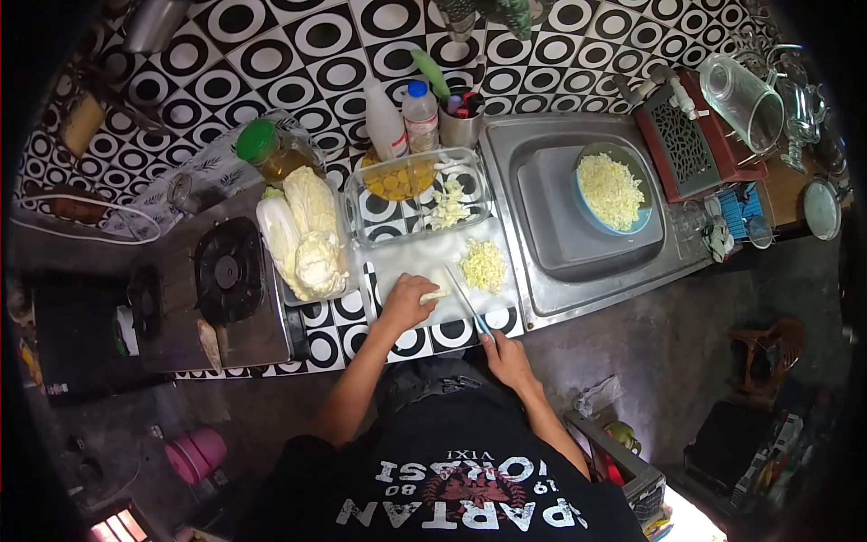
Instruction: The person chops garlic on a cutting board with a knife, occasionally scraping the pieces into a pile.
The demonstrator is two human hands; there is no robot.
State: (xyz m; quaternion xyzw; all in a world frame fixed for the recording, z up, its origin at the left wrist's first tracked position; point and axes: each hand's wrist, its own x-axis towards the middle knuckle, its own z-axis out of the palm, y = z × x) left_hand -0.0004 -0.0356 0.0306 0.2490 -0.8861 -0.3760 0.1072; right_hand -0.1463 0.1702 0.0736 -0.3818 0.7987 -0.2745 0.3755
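My left hand (408, 302) is closed on a pale piece of cabbage (435, 294), pressed to the white cutting board (390, 262). In my right hand (508, 358) is the blue handle of a knife (466, 298), its blade lying just right of the piece. A heap of chopped cabbage (483, 266) rests on the board beyond the blade. Behind the board, a clear rectangular container (368, 237) holds some pale cut pieces at its right side. Whole cabbages (312, 230) lie in a tray to the left of the board.
A steel sink (542, 303) at the right holds a bowl of chopped cabbage (610, 191). On the left stands a gas stove (226, 271). Along the tiled wall are a blue-capped bottle (420, 117), a white bottle (384, 122) and a green-lidded jar (271, 152).
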